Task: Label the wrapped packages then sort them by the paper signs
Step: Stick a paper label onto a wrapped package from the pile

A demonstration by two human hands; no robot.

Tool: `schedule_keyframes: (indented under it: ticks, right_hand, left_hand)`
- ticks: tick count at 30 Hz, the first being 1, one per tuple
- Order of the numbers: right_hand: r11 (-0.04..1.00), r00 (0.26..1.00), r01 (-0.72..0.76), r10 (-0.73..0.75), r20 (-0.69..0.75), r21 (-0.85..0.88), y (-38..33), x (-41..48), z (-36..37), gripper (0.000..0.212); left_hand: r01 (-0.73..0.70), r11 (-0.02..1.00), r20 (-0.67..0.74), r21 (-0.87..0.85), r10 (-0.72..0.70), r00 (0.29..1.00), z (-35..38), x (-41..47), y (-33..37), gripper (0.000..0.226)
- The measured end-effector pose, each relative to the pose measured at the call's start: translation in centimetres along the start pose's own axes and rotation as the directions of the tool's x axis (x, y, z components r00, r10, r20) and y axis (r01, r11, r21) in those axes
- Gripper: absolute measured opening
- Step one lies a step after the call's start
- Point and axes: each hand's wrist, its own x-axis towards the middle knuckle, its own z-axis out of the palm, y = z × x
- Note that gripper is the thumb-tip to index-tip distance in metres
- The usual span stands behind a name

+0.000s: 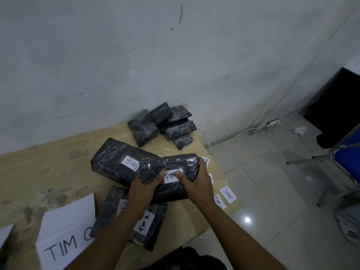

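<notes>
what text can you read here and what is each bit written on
"TIM C", last letter half covered: white paper sign.
"TIM B", upside down: label on the large black wrapped package.
"TIM", rest under a thumb: label on the smaller black wrapped package gripped by the left hand and right hand.
"Tim A": label on the nearest black wrapped package.
"TIM C": loose white paper slip.
Other slips, labels: hidden or blurred.

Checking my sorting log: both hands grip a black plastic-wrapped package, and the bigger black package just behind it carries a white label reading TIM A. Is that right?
Not quite. In the head view the left hand and right hand do grip the black plastic-wrapped package, but the white label on the bigger black package behind it reads TIM B, not TIM A.
</notes>
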Motion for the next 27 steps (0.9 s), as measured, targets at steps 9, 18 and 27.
schedule_keyframes:
  ticks: [9, 18, 27]
  right_hand:
    - [0.989, 0.989, -0.134, 0.13, 0.064, 0.063, -0.9, 0.3, -0.7, 0.044]
    - [0.989, 0.99, -0.139, 0.138, 0.026, 0.043, -0.3, 0.7, -0.4, 0.045]
    - [0.979, 0.985, -0.174, 0.175, -0.005, 0.103, 0.1, 1.0, 0.0, 0.032]
  left_hand:
    - [-0.062, 0.997, 0.061, 0.046, 0.059, 0.996, -0.6, 0.8, 0.1, 0.07]
    - [-0.079, 0.993, 0.083, 0.084, 0.072, 0.994, -0.1, 0.5, 0.8, 0.06]
    - [-0.064, 0.985, 0.082, 0.158, 0.052, 0.995, -0.5, 0.9, 0.9, 0.076]
